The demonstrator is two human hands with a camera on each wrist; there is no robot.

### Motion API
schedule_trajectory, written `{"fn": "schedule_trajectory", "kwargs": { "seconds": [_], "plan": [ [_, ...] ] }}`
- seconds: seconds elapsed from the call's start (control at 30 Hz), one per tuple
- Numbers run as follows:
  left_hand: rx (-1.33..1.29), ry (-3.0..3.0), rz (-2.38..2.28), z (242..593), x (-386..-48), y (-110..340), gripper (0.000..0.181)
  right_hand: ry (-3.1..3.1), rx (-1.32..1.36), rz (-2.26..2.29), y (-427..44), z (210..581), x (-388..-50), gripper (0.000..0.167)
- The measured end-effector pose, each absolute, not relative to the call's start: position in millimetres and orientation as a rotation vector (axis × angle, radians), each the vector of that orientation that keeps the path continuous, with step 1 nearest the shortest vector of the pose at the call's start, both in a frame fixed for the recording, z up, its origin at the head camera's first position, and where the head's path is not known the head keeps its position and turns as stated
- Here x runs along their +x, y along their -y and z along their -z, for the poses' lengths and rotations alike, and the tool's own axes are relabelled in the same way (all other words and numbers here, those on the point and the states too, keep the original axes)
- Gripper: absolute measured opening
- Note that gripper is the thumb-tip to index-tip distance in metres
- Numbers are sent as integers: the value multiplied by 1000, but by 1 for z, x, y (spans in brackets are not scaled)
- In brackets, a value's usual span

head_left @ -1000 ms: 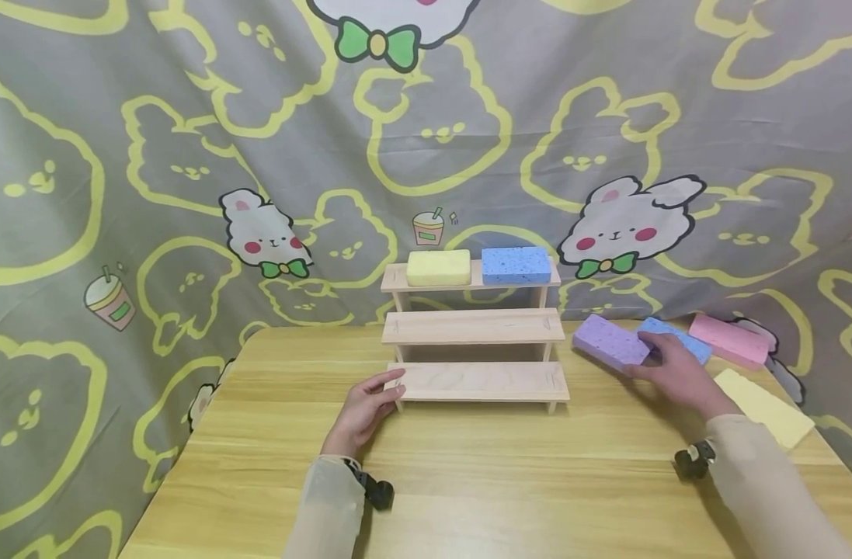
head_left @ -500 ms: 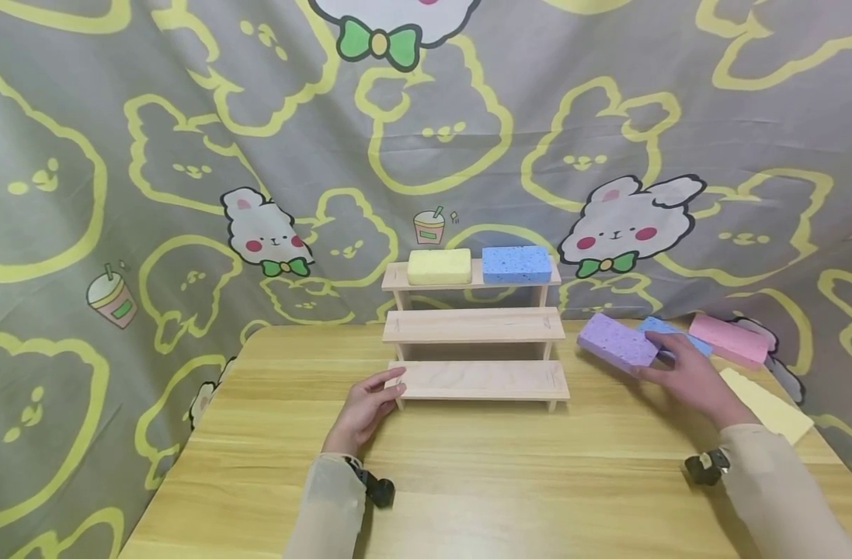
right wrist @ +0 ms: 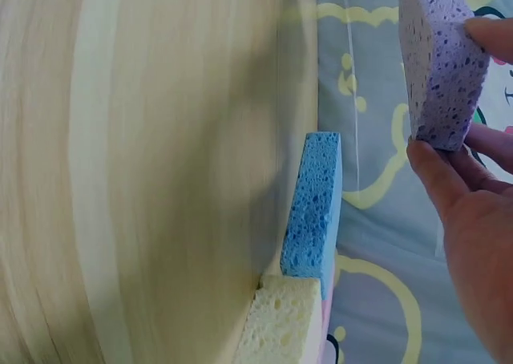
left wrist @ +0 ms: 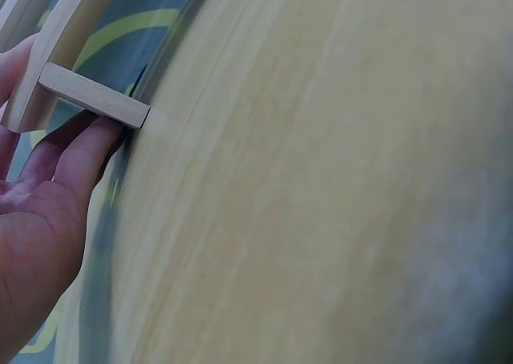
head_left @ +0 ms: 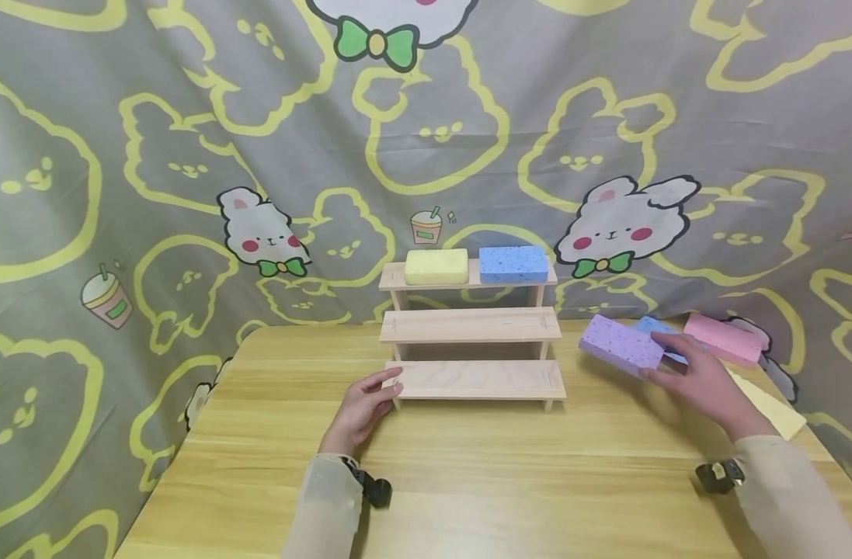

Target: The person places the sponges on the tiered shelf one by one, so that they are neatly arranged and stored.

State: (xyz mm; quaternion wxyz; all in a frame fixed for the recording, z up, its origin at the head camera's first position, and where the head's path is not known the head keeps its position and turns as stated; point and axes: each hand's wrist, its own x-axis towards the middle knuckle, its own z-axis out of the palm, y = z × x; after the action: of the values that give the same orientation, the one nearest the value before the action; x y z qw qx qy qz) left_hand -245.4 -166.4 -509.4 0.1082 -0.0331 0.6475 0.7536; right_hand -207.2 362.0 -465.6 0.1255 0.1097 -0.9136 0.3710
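"Left hand (head_left: 359,413)?"

"Grips the wooden rack (head_left: 471,326) at its near left end; the left wrist view adds fingers against a leg (left wrist: 94,95)."

"Right hand (head_left: 708,392)?"

"Pinches the purple sponge (head_left: 620,343) above the table (head_left: 509,481), right of the rack. Far, on top: yellow sponge (head_left: 436,267), blue sponge (head_left: 513,265)."

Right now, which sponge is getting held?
The purple sponge, pinched by the right hand. The others aren't: a yellow one and blue one sit on the top shelf; a second blue, pink one and second yellow lie on the table.
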Motion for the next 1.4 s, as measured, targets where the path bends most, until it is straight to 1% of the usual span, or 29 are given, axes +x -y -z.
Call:
{"fn": "schedule_trajectory", "kwargs": {
  "seconds": [0.2,0.4,0.77,1.07,1.4],
  "plan": [
    [-90,-1884,-2211,511,-245,166,41,2628,322,-1089,-362,459,-197,65],
    [-84,-1904,-2203,510,-245,167,41,2615,338,-1170,-362,445,-191,67],
    [-88,-1901,-2214,509,-246,166,40,2490,438,-1280,-354,433,-190,63],
    [-81,-1889,-2235,510,-247,166,39,2480,465,-1311,-331,415,-191,62],
    [-91,-1868,-2254,508,-246,166,37,2435,555,-1384,-302,408,-204,60]
  ]
}}
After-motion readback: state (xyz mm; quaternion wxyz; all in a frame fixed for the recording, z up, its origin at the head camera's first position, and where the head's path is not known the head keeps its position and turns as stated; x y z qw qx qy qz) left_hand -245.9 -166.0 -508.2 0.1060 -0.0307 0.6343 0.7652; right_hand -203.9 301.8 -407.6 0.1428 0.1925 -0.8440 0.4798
